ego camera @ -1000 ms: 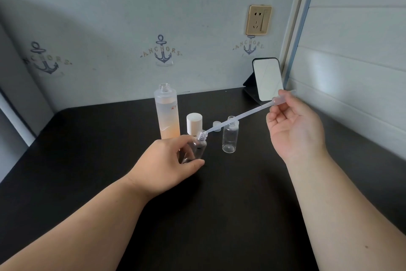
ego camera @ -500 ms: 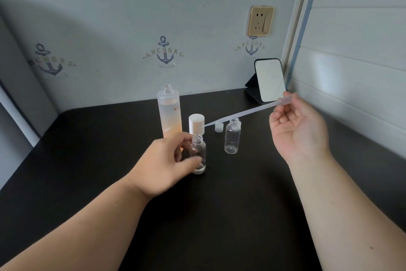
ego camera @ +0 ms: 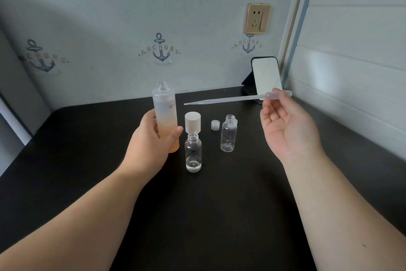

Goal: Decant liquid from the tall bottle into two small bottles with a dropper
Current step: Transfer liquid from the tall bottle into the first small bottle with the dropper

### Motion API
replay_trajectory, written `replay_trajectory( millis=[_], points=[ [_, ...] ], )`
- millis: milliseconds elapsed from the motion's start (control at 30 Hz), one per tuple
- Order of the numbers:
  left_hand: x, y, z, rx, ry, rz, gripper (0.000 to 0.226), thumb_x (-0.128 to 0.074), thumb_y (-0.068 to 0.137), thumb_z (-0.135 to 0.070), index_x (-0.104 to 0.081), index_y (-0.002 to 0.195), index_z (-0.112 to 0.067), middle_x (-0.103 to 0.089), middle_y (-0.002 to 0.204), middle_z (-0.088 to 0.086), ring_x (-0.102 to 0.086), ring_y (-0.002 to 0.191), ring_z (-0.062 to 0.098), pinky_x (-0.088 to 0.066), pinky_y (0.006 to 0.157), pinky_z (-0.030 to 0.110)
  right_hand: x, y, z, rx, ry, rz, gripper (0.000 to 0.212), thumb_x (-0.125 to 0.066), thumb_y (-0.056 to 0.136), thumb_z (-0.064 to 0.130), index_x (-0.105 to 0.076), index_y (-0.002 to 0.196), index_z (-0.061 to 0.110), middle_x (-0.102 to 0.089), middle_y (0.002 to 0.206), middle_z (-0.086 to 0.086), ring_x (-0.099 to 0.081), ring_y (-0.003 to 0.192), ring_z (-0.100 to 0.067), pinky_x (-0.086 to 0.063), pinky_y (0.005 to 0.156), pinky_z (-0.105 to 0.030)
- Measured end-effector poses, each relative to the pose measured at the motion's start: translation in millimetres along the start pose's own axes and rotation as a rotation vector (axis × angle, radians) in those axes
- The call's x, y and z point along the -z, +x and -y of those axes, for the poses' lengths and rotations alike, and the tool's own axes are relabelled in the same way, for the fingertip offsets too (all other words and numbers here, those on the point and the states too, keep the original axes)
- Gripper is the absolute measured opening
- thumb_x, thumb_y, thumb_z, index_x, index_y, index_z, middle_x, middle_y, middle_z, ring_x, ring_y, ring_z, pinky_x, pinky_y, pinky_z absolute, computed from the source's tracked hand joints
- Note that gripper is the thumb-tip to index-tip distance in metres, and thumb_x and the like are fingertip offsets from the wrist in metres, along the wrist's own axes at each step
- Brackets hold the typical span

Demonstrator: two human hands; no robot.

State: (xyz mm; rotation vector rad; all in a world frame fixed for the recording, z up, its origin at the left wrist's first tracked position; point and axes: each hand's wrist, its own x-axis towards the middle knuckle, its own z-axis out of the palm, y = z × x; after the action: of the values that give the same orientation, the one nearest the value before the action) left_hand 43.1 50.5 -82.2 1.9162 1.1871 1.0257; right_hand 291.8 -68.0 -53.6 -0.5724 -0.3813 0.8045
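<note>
Your left hand grips the tall bottle — open-necked, upright; your right hand's fingers pinch the dropper bulb above it.

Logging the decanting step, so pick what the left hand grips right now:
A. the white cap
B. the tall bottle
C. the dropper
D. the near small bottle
B: the left hand wraps its fingers and thumb round the tall bottle, while the near small bottle stands free on the table and the right hand pinches the dropper.
</note>
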Motion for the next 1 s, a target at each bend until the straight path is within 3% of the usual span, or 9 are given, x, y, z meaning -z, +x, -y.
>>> replay_trajectory(
  millis=[167,300,467,700,833,1000],
  points=[
    [1,1,2,-0.009,-0.012,-0.017,0.054,-0.073,0.090,-0.041,-0.048,0.137,-0.029,-0.062,0.113,-0.015,-0.062,0.103,0.008,-0.048,0.082,0.025,-2,-1,0,0.011,0.009,0.004,0.019,-0.066,0.096,0.012,-0.082,0.086,0.008,-0.075,0.092,-0.007,-0.072,0.079,-0.016,-0.057,0.072,-0.024],
    [4,-1,5,-0.043,-0.051,0.004,0.037,-0.074,0.089,-0.039,-0.050,0.116,-0.050,-0.065,0.097,-0.024,-0.063,0.091,-0.007,-0.046,0.070,0.020,-4,-1,3,0.073,0.066,-0.013,0.009,-0.070,0.094,0.011,-0.073,0.097,0.003,-0.075,0.091,-0.006,-0.072,0.079,-0.016,-0.056,0.072,-0.024],
    [7,-8,-4,-0.113,-0.027,0.046,0.051,-0.074,0.088,-0.036,-0.043,0.095,-0.077,-0.059,0.100,-0.041,-0.058,0.090,-0.016,-0.046,0.067,0.022,-6,-3,4,0.091,0.058,-0.012,0.010,-0.070,0.094,0.012,-0.071,0.099,0.003,-0.075,0.092,-0.005,-0.073,0.081,-0.016,-0.056,0.074,-0.024],
    [7,-7,-3,-0.125,-0.018,0.037,0.045,-0.073,0.087,-0.035,-0.048,0.098,-0.072,-0.062,0.101,-0.034,-0.062,0.090,-0.005,-0.051,0.076,0.031,-7,-5,5,0.118,0.010,-0.013,0.015,-0.069,0.094,0.010,-0.081,0.086,0.010,-0.074,0.089,-0.005,-0.071,0.077,-0.017,-0.056,0.072,-0.024],
    [9,-6,-2,-0.169,0.065,0.018,0.047,-0.072,0.086,-0.032,-0.048,0.101,-0.070,-0.063,0.100,-0.026,-0.057,0.095,-0.007,-0.046,0.076,0.024,-7,-5,7,0.139,-0.050,-0.008,0.018,-0.068,0.094,0.011,-0.081,0.083,0.015,-0.075,0.086,-0.003,-0.068,0.072,-0.013,-0.055,0.070,-0.022],
    [9,-2,4,-0.200,0.148,-0.006,0.036,-0.072,0.087,-0.027,-0.056,0.112,-0.048,-0.060,0.094,-0.017,-0.051,0.093,-0.007,-0.039,0.070,0.021,-8,-6,9,0.168,-0.115,-0.028,0.022,-0.068,0.094,0.008,-0.080,0.076,0.016,-0.074,0.081,-0.004,-0.064,0.065,-0.011,-0.052,0.064,-0.020]
  ],
)
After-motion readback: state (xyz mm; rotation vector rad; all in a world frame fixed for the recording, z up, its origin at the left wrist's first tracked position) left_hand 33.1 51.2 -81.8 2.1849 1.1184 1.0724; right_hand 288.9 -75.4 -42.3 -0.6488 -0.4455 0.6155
